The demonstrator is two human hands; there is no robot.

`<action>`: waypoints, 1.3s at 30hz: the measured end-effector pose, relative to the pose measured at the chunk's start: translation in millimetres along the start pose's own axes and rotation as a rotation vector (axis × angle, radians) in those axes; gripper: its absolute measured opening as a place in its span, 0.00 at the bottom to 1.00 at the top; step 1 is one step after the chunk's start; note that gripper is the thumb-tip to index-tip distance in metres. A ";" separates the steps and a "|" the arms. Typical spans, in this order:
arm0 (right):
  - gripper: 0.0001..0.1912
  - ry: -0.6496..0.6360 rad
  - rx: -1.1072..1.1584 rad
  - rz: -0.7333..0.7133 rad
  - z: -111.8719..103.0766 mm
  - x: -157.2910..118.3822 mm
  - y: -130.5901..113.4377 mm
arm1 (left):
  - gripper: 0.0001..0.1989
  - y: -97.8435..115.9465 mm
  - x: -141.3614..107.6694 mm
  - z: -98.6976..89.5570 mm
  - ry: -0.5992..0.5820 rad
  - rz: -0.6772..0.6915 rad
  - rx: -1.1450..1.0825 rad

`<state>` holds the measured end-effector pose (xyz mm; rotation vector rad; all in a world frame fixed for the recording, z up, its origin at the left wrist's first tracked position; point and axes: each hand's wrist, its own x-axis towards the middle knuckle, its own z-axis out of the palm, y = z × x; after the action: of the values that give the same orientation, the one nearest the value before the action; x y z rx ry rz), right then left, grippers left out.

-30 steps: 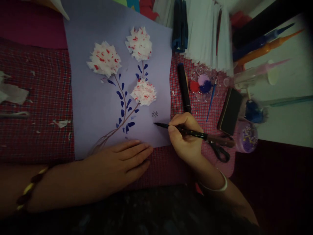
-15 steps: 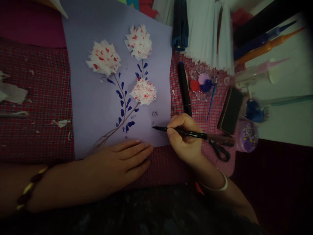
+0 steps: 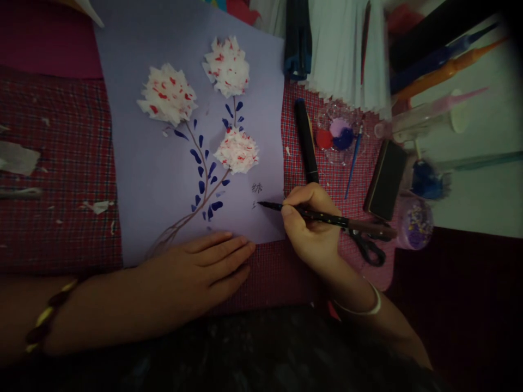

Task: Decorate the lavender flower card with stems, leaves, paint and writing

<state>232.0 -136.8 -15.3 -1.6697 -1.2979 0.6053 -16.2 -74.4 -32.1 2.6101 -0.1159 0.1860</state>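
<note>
My right hand [image 3: 312,223] is closed around a dark brush pen [image 3: 327,217], its tip at a small black character on the lavender paper [image 3: 151,179]. Another written character [image 3: 256,188] stands just above the tip. Flat across the paper's lower edge lies my left hand [image 3: 208,267], fingers stretched out and holding nothing. On the sheet are three fluffy white paper flowers [image 3: 169,93] flecked with red, brown painted stems [image 3: 206,185] and dark blue leaves [image 3: 216,205].
Right of the paper lie a black marker [image 3: 306,141], a paint palette [image 3: 341,130], a thin blue brush [image 3: 354,160], a dark box [image 3: 384,179] and scissors [image 3: 370,247] partly under the pen. A stapler [image 3: 298,41] sits above. Paper scraps [image 3: 100,207] dot the checked cloth [image 3: 73,147].
The pen tip has shifted slightly right and up, and more strokes show in the lower character. My left hand stays flat in place. The whole view has shifted a little.
</note>
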 end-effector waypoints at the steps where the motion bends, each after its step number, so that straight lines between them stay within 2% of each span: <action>1: 0.06 0.010 -0.008 0.003 -0.1 0.2 -0.6 | 0.23 -0.2 0.1 -0.1 -0.006 0.001 0.000; 9: 0.08 0.019 0.034 0.004 0.5 1.4 -4.5 | 0.22 -0.3 -0.7 1.3 -0.021 -0.013 -0.008; 16: 0.08 -0.037 0.041 0.050 -1.8 0.2 -1.6 | 0.22 0.3 -0.6 1.4 0.004 -0.012 0.013; 21: 0.08 -0.074 0.090 0.023 -1.9 0.6 -3.4 | 0.22 -0.1 -0.6 0.8 -0.009 -0.006 0.014; 30: 0.08 -0.029 0.066 -0.024 0.2 1.8 -2.4 | 0.22 0.0 -2.0 3.8 -0.007 -0.022 0.000; 39: 0.08 0.001 0.042 -0.011 -1.3 2.3 -2.9 | 0.22 -0.2 -1.9 5.2 0.005 -0.019 -0.003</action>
<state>232.5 -135.0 -11.8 -1.6268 -1.2846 0.6210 -17.5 -76.8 -37.0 2.6065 -0.0898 0.1861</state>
